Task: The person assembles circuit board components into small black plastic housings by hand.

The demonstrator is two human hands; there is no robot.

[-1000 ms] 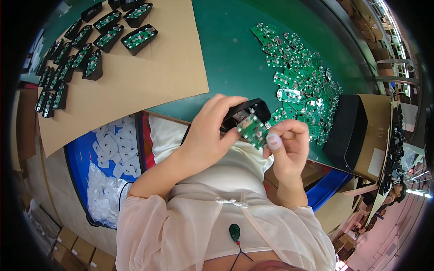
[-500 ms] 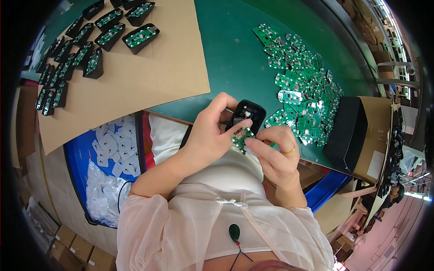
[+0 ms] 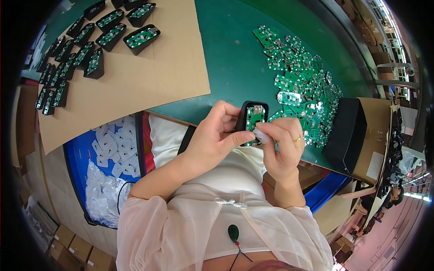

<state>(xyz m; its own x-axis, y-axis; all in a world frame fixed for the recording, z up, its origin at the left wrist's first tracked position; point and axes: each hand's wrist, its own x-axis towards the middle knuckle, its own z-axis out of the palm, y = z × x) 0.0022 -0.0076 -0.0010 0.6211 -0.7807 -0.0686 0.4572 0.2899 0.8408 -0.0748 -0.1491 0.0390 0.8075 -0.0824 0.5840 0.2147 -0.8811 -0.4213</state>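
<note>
Item: black plastic shell [image 3: 249,113], rounded and matte, held over the green counter [image 3: 226,58] edge with a green circuit board [image 3: 254,121] seated inside. Left hand [image 3: 212,140] grips the shell; right hand [image 3: 282,140] pinches a small white part [image 3: 260,135] at the board. Best pressed squarely, shell steadied. Nearby: loose boards [image 3: 303,86], glossy, studded; flat brown cardboard [image 3: 135,72].

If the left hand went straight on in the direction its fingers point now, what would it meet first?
The left hand points right, at the black casing with its green board, which its fingers already touch. Just beyond are the fingers of the right hand. Depth is hard to judge.
</note>
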